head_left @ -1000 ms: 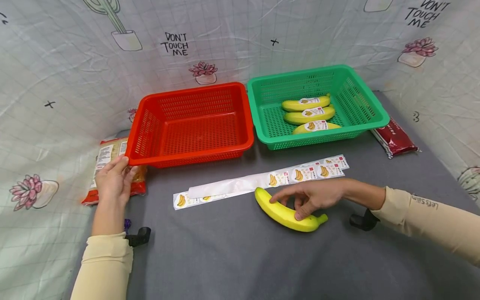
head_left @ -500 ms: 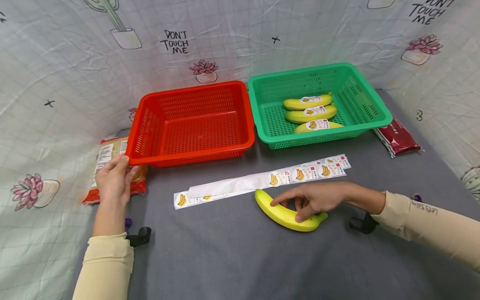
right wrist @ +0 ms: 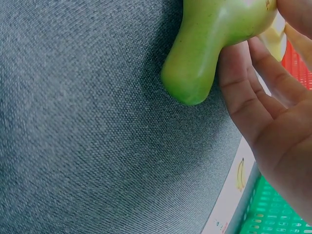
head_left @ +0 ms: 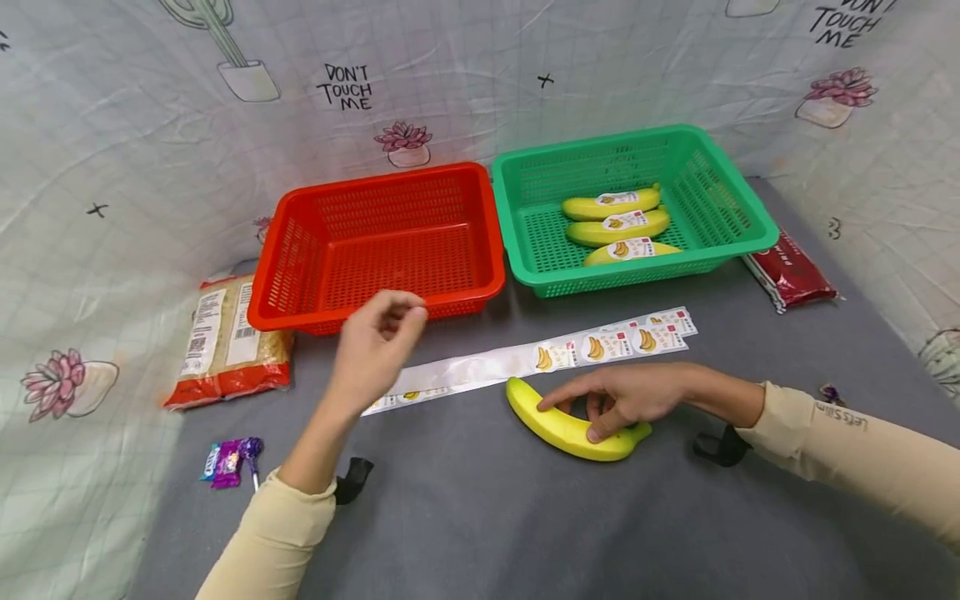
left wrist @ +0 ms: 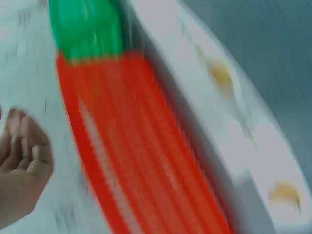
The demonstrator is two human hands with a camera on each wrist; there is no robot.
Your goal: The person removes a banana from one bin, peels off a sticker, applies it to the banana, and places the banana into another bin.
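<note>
A yellow banana (head_left: 557, 427) lies on the grey cloth, its stem pointing right. My right hand (head_left: 637, 392) holds it from above, index finger and thumb on its sides. In the right wrist view the green stem end (right wrist: 195, 73) shows beside that hand (right wrist: 280, 117). My left hand (head_left: 371, 350) is in the air, fingers loosely curled, in front of the red basket (head_left: 401, 258); nothing shows in it. Strips of banana stickers (head_left: 487, 367) lie between banana and baskets, their left part partly behind the left hand. The left wrist view is blurred.
A green basket (head_left: 540, 242) to the right of the red one contains 3 labelled bananas (head_left: 615, 227). A grain bag (head_left: 225, 342) and small wrapped sweets (head_left: 228, 462) lie at left. A dark red packet (head_left: 791, 271) sits at far right. Patterned cloth hangs behind.
My left hand has let go of the red basket's front left corner and moved right, uncovering the grain bag and sweets. My right hand stays on the banana.
</note>
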